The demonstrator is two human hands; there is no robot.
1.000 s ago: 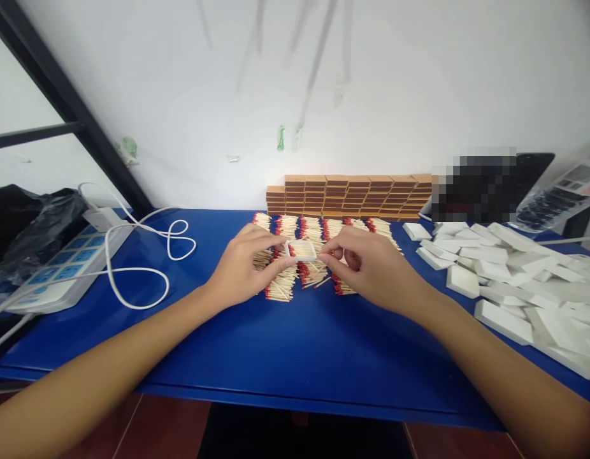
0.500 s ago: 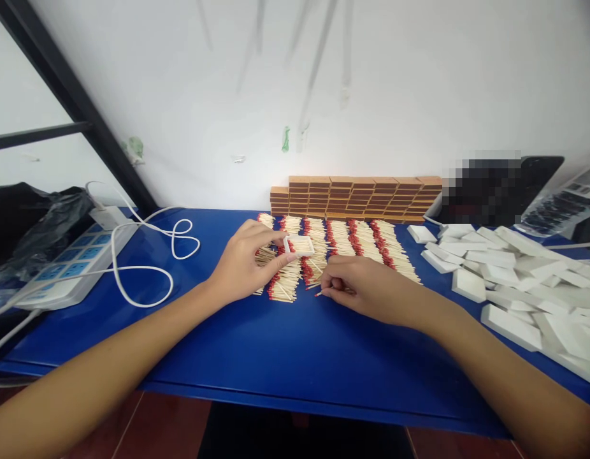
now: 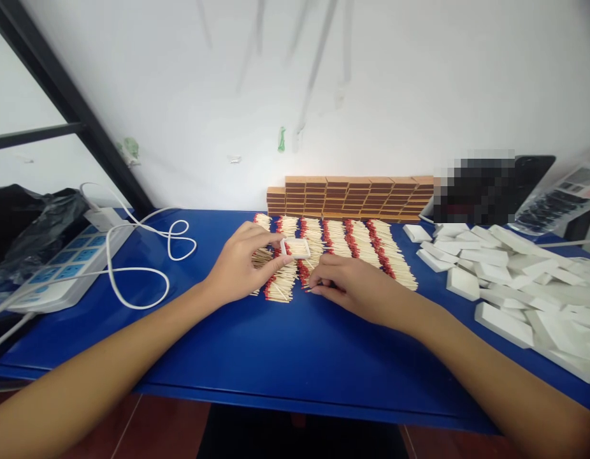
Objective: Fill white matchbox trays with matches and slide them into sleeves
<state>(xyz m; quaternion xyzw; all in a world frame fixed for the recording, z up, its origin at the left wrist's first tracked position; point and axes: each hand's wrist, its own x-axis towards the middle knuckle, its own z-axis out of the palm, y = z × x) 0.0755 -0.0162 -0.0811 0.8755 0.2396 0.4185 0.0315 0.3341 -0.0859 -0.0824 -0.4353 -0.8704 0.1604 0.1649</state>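
Observation:
My left hand (image 3: 244, 262) is closed, its thumb and fingers gripping the ends of a small white matchbox tray (image 3: 295, 257) held above the matches. Some red-tipped matches lie inside that tray. At the front edge of a row of matches (image 3: 310, 234), my right hand (image 3: 340, 280) is closed in a pinch, with a red match tip (image 3: 308, 291) showing at its fingertips. Several rows of loose matches (image 3: 390, 255) with red heads to the left spread over the blue table (image 3: 276, 357). Both hands partly cover the rows behind them.
Along the wall, brown matchboxes (image 3: 352, 191) stand stacked. White tray pieces (image 3: 496, 268) are heaped at the right, near a dark phone-like object (image 3: 536, 182). To the left lie a power strip (image 3: 75, 271) and a looping white cable (image 3: 168, 280).
The whole view has shifted slightly. My right hand has moved a little toward the left and still pinches at the matches. My left hand keeps hold of the tray.

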